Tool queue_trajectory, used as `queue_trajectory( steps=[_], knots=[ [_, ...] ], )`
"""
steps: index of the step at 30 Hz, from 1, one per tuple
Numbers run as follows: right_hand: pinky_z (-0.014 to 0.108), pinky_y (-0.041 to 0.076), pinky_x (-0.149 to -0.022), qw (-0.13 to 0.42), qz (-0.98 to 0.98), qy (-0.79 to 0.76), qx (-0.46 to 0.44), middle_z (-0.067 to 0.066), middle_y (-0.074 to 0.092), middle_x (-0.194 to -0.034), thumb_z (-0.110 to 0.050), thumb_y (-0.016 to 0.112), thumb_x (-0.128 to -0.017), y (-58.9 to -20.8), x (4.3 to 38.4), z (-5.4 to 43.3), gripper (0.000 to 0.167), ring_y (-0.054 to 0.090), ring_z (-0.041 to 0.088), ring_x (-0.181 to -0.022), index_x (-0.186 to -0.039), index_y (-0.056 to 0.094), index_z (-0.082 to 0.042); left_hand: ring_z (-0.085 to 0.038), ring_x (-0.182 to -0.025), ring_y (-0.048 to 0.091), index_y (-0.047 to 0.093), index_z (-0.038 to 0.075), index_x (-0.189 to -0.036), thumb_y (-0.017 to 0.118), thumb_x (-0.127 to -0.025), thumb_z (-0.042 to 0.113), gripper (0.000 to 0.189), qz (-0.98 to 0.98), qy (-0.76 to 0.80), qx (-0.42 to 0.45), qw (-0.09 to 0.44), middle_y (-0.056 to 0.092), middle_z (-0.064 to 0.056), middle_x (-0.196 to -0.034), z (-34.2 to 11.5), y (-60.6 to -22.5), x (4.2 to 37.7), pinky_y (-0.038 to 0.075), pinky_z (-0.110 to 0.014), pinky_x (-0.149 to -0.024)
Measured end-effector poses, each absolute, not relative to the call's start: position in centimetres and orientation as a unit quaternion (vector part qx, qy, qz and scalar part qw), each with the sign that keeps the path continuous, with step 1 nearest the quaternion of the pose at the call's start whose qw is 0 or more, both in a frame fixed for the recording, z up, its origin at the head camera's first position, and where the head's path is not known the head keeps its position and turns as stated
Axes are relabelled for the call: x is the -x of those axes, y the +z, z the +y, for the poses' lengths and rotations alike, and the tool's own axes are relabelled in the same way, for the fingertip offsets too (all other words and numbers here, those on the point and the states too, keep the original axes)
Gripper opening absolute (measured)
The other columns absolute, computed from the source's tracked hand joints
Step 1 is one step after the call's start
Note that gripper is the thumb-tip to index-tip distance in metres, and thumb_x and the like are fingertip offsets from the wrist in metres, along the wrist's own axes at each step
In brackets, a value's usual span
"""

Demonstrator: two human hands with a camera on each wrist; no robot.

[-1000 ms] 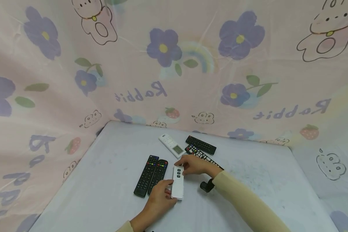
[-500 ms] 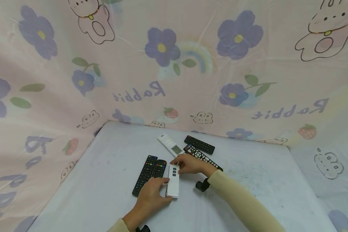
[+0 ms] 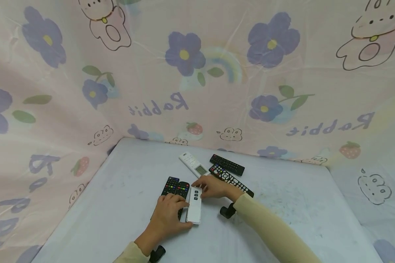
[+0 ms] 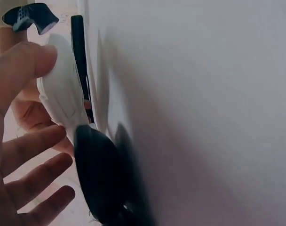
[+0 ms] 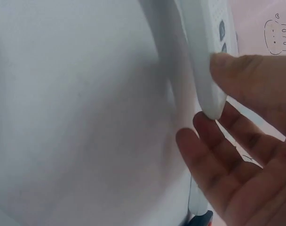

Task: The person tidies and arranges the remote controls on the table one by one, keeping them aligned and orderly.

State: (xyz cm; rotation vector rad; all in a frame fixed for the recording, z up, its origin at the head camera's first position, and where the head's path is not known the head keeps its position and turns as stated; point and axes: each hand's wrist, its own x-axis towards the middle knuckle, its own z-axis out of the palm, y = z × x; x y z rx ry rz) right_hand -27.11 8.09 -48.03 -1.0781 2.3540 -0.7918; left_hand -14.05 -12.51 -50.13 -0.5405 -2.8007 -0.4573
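A slim white remote control with a few dark buttons near its far end is between both hands. My left hand holds its near end, thumb at the bottom end and index finger at the left edge; the other fingers are spread over two black remotes. At the far end, my right hand pinches it with the thumb on the right edge. In the left wrist view the thumb presses the white remote, beside a dark rounded remote end. The right wrist view shows the white remote apart from the cloth.
Behind the hands lie a white air-conditioner remote with a screen, a black remote, and a black remote with white buttons, partly behind the right wrist. A white cloth covers the table; printed curtains enclose its back and sides.
The white remote has shifted slightly left, toward the black pair, with both hands. My left hand has moved left and now covers the lower part of the black remotes.
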Motion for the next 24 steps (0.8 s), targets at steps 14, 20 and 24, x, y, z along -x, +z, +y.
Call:
queue_trajectory(
  steps=[14, 20, 24],
  knots=[
    [0.021, 0.052, -0.081, 0.196, 0.862, -0.278, 0.377, 0.007, 0.064, -0.114, -0.005, 0.075, -0.078, -48.8, 27.1, 7.4, 0.049, 0.063, 0.017, -0.096, -0.125, 0.062, -0.006, -0.017, -0.101, 0.056, 0.074, 0.025, -0.103, 0.082, -0.058, 0.062, 0.059, -0.968, -0.133, 0.186, 0.1, 0.066, 0.008, -0.108, -13.4, -50.5, 14.7, 0.042, -0.044, -0.084],
    [0.019, 0.051, -0.079, 0.197, 0.861, -0.277, 0.377, 0.005, 0.065, -0.114, -0.005, 0.076, -0.077, -49.0, 26.8, 7.2, 0.048, 0.062, 0.013, -0.094, -0.124, 0.063, -0.005, -0.017, -0.101, 0.056, 0.073, 0.023, -0.103, 0.083, -0.056, 0.061, 0.061, -0.97, -0.128, 0.186, 0.093, 0.066, 0.007, -0.106, -13.5, -50.6, 14.6, 0.043, -0.043, -0.083],
    [0.018, 0.051, -0.081, 0.188, 0.867, -0.268, 0.375, 0.004, 0.065, -0.115, -0.006, 0.076, -0.077, -49.1, 26.7, 7.2, 0.048, 0.062, 0.012, -0.095, -0.124, 0.063, -0.007, -0.018, -0.102, 0.055, 0.073, 0.022, -0.102, 0.084, -0.056, 0.06, 0.061, -0.97, -0.125, 0.185, 0.094, 0.065, 0.006, -0.106, -13.5, -50.5, 14.6, 0.043, -0.042, -0.083]
  ],
)
